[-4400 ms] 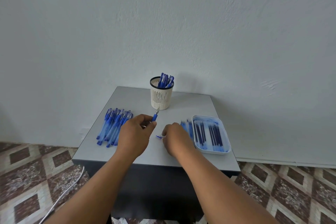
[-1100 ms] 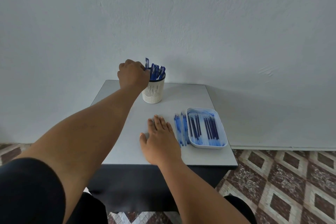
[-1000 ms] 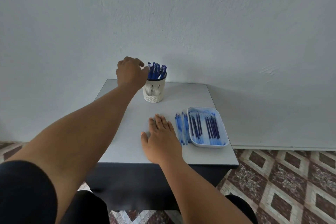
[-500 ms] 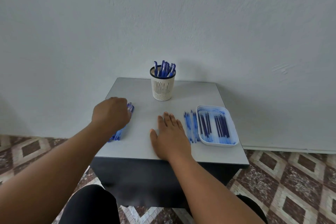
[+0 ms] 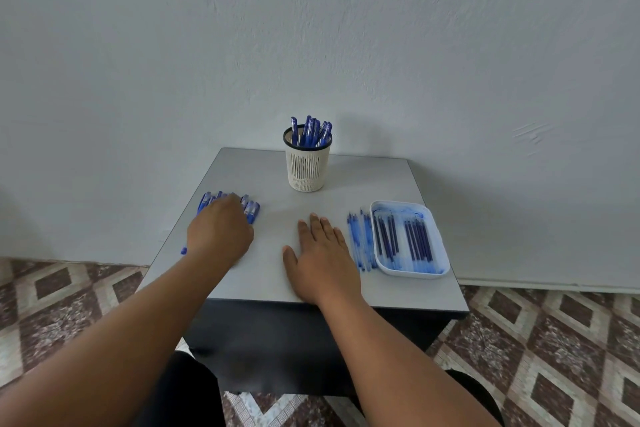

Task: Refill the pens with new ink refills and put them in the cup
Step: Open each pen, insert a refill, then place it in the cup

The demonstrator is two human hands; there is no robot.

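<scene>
Pens lie caps-away under curled left hand, grip unclear; right hand flat, open.

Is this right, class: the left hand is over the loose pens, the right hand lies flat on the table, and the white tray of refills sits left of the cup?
Not quite. In the head view the white tray sits right of the cup, nearer the front edge. The rest holds: the left hand is over the loose pens, and the right hand lies flat on the table.

1. Blue pens lie side by side at the table's left
2. A white cup stands at the back, pens upright inside
3. Dark refills lie in the white tray
</scene>
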